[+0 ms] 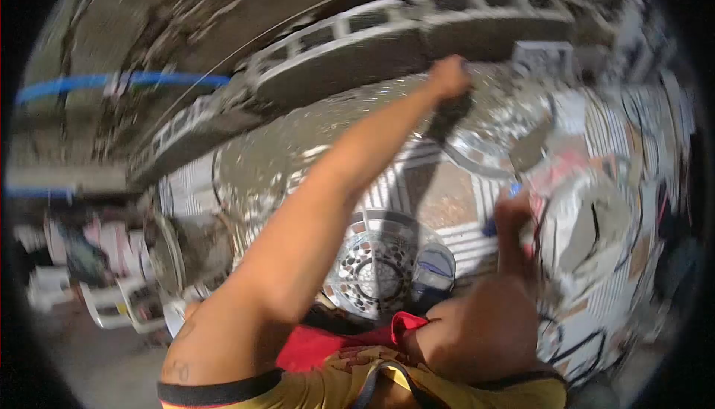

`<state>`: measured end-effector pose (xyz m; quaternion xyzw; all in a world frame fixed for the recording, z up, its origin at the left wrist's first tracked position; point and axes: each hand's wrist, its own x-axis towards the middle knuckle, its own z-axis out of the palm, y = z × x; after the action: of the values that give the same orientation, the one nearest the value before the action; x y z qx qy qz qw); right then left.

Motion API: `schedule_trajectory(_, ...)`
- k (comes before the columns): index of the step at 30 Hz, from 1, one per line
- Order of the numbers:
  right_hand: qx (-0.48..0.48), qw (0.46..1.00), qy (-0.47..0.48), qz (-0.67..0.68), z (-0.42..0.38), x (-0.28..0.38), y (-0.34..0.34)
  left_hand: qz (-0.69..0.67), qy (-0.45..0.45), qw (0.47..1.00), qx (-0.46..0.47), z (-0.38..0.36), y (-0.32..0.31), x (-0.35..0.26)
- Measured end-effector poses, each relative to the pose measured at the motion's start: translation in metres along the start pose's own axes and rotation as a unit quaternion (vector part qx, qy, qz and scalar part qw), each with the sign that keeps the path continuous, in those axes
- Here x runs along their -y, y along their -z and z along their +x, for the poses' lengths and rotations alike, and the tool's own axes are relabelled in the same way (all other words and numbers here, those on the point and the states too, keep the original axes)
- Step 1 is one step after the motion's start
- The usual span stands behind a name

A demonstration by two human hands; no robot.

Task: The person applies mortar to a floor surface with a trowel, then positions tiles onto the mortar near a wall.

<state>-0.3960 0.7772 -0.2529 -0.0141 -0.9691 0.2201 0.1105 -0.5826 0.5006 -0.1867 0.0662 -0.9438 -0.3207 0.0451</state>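
My left arm reaches across to the upper middle, where my left hand [449, 78] is closed in a fist. It is low by the foot of a row of hollow concrete blocks [342, 59], at the edge of wet grey mortar [298, 141]. Blur hides whatever it holds. My right hand [514, 208] is lower right, its fingers wrapped around the blue handle of what looks like a trowel. The grey trowel blade [532, 144] points up and away, over a curved grey rim [477, 163]. A white sack [585, 223] with grey contents stands to the right of this hand.
Striped and patterned tiles [447, 193] cover the floor, with a round pebble-like pattern [372, 271] before me. A sandalled foot [433, 269] rests there. A blue pipe [171, 79] runs at upper left. White plastic chair-like frames [123, 301] stand left; dark cable [588, 349] lies lower right.
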Motion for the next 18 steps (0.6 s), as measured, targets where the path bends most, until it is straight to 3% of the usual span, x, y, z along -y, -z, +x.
schedule_trajectory(1, 0.01, 0.999, -0.042, -0.016, -0.001, -0.002, -0.006, -0.063, 0.06, 0.996, 0.009, -0.009, 0.003, -0.012)
schedule_trajectory(3, -0.02, 1.0, -0.004, -0.007, -0.004, -0.005, -0.011, -0.101, -0.016, 0.994, 0.039, -0.023, -0.002, 0.008)
schedule_trajectory(4, -0.014, 1.0, 0.02, 0.001, -0.003, -0.001, -0.006, -0.099, -0.001, 0.995, 0.018, -0.036, 0.017, 0.012)
schedule_trajectory(6, 0.031, 0.999, -0.026, -0.031, 0.002, 0.017, 0.01, 0.12, -0.059, 0.982, 0.131, -0.065, 0.066, 0.018)
schedule_trajectory(8, 0.046, 0.998, -0.025, -0.024, 0.003, 0.024, 0.014, 0.193, -0.052, 0.975, 0.093, -0.084, 0.097, 0.065)
schedule_trajectory(13, 0.045, 0.998, -0.024, -0.019, 0.002, 0.022, 0.015, 0.256, 0.084, 0.963, -0.006, -0.167, 0.202, 0.166)
schedule_trajectory(17, 0.065, 0.997, -0.029, -0.031, 0.002, 0.031, 0.022, 0.185, 0.175, 0.967, 0.004, -0.241, 0.261, 0.267)
schedule_trajectory(18, 0.053, 0.998, -0.02, -0.035, 0.002, 0.027, 0.019, 0.204, 0.217, 0.954, 0.045, -0.256, 0.276, 0.277)
